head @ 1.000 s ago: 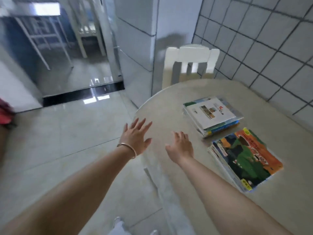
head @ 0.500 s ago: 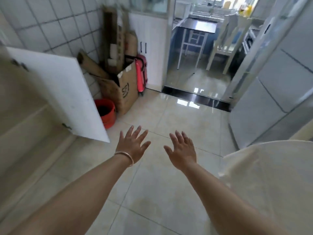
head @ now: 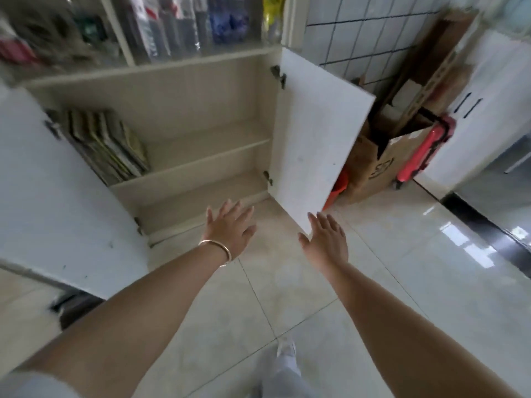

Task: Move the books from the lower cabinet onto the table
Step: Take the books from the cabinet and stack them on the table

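Both my arms reach forward over the tiled floor [head: 287, 282]. My left hand [head: 230, 226] is spread flat, fingers straight and a little apart, holding nothing; a thin bracelet [head: 219, 251] circles its wrist. My right hand [head: 327, 239] is just as empty, fingers straight and close together, palm facing down.

Ahead of both hands stands the lower cabinet [head: 184, 130] with its two doors swung wide. The right door [head: 316, 147] hangs just beyond my right hand, its lower corner close above my fingertips, though I cannot tell whether they touch it. The left door [head: 54, 196] stands well off to the left of my left hand.

The books [head: 109, 145] are up and to the left of my left hand, well apart from it, on the cabinet's upper shelf at its left end. They stand as a row that leans toward the cabinet's left wall, spines blurred.

Above the cabinet, a glass-fronted section [head: 143, 24] holds blurred items. Off to the right of my right hand, past the open door, a cardboard box [head: 379, 165] sits on the floor against the tiled wall, with a red suitcase [head: 422, 150] just beside it. Below my hands, between my forearms, my foot in a light shoe [head: 286, 347] shows on the floor.
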